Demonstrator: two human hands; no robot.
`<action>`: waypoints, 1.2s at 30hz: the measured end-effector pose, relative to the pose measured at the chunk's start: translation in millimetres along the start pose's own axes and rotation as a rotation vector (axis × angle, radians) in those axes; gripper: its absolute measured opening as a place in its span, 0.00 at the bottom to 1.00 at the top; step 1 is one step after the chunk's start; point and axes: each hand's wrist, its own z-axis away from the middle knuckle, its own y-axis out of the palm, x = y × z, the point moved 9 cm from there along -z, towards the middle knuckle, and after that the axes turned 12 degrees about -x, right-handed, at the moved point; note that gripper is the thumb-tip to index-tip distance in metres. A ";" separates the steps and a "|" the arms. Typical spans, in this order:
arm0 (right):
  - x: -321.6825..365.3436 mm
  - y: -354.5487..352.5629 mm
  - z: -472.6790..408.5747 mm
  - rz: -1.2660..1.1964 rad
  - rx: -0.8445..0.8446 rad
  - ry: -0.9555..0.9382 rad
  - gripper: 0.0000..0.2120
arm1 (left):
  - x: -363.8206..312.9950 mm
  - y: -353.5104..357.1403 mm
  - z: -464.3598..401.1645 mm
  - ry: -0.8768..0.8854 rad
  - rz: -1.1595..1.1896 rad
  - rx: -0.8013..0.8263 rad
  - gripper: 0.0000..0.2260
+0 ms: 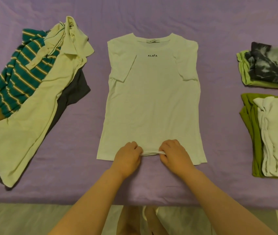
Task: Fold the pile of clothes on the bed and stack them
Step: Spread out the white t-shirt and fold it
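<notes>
Head view: both hands, left (128, 156) and right (174, 154), pinch the white T-shirt's (151, 99) hem on the bed (84, 175).

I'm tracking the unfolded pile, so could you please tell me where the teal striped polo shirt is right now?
In the head view, the teal striped polo shirt lies on the left of the purple bed, in the unfolded pile, partly under the cream polo shirt.

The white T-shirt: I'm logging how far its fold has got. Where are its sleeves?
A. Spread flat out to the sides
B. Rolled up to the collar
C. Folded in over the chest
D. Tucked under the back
C: both sleeves of the white T-shirt lie folded in over its front.
</notes>
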 end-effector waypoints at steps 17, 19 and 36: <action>-54.1 -142.8 -156.9 -0.050 -0.074 0.222 0.11 | 91.8 -144.9 -165.1 -0.273 0.171 -0.087 0.10; -63.2 -151.5 -170.9 -0.041 -0.145 0.268 0.12 | 100.8 -154.8 -183.0 -0.282 0.097 -0.085 0.10; -134.6 -223.4 -300.9 0.166 -0.387 0.293 0.09 | 142.8 -222.9 -305.5 -0.479 -0.311 -0.278 0.10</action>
